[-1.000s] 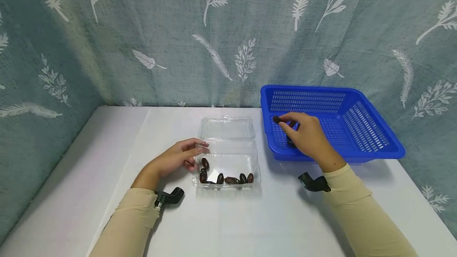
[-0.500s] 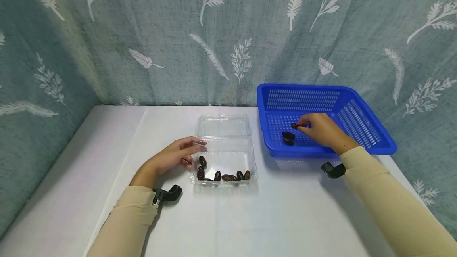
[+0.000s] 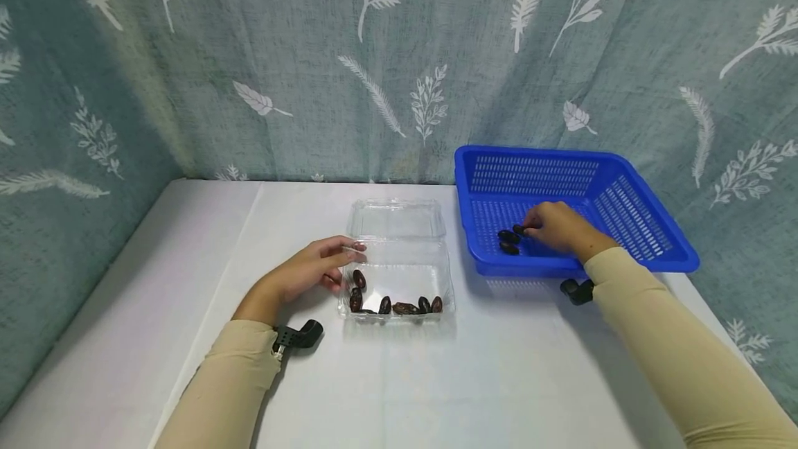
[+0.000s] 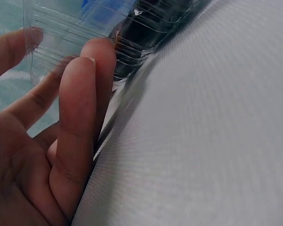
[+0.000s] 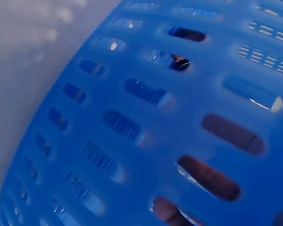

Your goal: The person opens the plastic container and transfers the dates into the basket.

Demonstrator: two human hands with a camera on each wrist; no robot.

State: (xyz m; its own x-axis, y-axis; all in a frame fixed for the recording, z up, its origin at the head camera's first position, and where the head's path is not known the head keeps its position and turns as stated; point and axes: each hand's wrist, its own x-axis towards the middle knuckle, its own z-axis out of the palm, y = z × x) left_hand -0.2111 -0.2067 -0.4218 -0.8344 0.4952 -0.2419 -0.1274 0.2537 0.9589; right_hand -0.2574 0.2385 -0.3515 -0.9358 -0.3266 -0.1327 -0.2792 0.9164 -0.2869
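In the head view a clear plastic clamshell box (image 3: 399,255) lies with its lid folded back, several dark brown dates (image 3: 405,308) along its front and left walls. My left hand (image 3: 318,269) holds the box's left wall, and fingertips show through the plastic (image 4: 52,28) in the left wrist view. Inside the blue basket (image 3: 486,265), my right hand (image 3: 557,227) pinches a date (image 3: 519,229) between thumb and fingers. Two more dates (image 3: 508,236) lie close beside it on the basket floor. Through the basket's slots, the right wrist view shows parts of fingers (image 5: 210,178).
A white-covered table (image 3: 399,380) carries both containers, the basket standing right of the box. Behind them hangs a grey-green curtain (image 3: 280,89) with white leaf prints. Each wrist wears a black camera mount (image 3: 299,335).
My right hand has moved rightward and lower into the basket, with a date at its fingertips, uncovering the other dates. My left hand has stayed on the box.
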